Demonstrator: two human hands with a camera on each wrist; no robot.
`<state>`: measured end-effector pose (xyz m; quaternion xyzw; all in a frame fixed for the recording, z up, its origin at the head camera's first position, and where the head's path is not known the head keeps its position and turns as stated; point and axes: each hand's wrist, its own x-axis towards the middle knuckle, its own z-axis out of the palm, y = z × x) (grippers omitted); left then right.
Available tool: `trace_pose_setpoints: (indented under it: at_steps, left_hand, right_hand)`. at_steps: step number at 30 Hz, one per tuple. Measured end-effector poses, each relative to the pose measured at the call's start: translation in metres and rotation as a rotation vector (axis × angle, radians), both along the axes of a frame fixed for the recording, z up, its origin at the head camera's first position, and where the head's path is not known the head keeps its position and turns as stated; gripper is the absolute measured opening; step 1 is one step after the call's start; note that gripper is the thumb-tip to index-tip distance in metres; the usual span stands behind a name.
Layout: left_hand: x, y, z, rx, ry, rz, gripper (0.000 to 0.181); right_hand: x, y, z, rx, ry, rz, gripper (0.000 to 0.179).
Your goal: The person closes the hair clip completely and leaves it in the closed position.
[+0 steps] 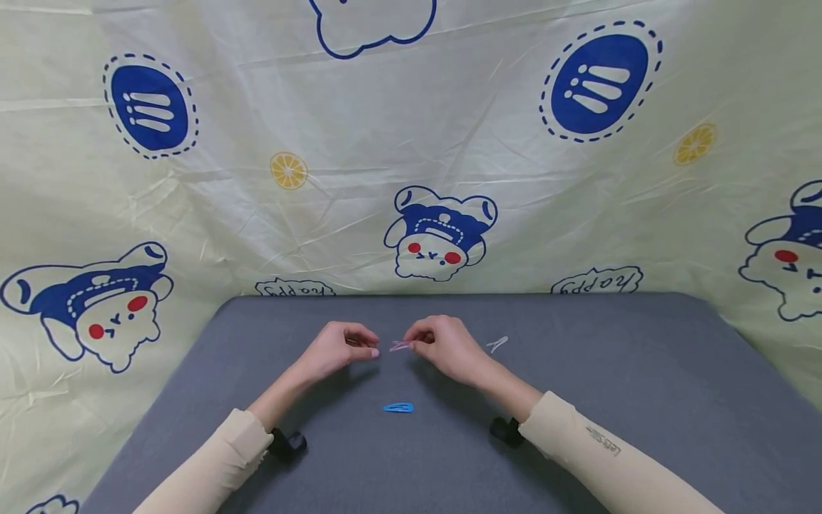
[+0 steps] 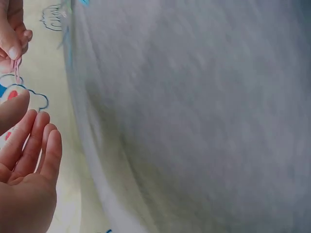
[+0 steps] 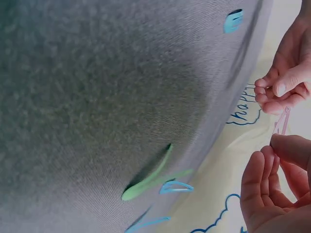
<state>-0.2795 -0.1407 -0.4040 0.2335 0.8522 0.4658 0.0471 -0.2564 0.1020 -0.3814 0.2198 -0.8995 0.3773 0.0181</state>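
My right hand [image 1: 446, 350] pinches a pink snap hair clip [image 1: 400, 345] by one end, between thumb and fingertips. In the right wrist view the clip's two arms stand apart in a narrow V. My left hand [image 1: 340, 350] is just left of the clip, its thumb and relaxed fingers apart with nothing between them. The left wrist view shows the clip [image 2: 16, 70] hanging from the right fingertips, above the left thumb. A blue snap hair clip [image 1: 398, 407] lies flat on the table nearer to me.
A pale, spread hair clip [image 1: 497, 345] lies right of my right hand. The right wrist view shows a green clip [image 3: 146, 186] with light-blue shapes beside it. The grey-covered table [image 1: 610, 400] ends at a printed curtain [image 1: 347, 214].
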Motion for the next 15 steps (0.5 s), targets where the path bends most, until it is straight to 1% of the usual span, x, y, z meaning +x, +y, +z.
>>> trace_pose_setpoints:
  at_steps: [3,7,15]
  left_hand:
    - [0.007,0.004,0.004,0.014,0.017,0.004,0.023]
    - [0.016,0.01,0.008,0.022,0.019,0.013,0.022]
    - [0.029,0.02,0.017,0.049,0.026,0.017,0.02]
  right_hand:
    - [0.006,0.002,0.003,-0.015,0.015,-0.012,0.011]
    - [0.016,0.007,0.006,-0.045,0.028,-0.024,0.011]
    - [0.034,0.019,0.01,-0.106,0.038,-0.085,0.012]
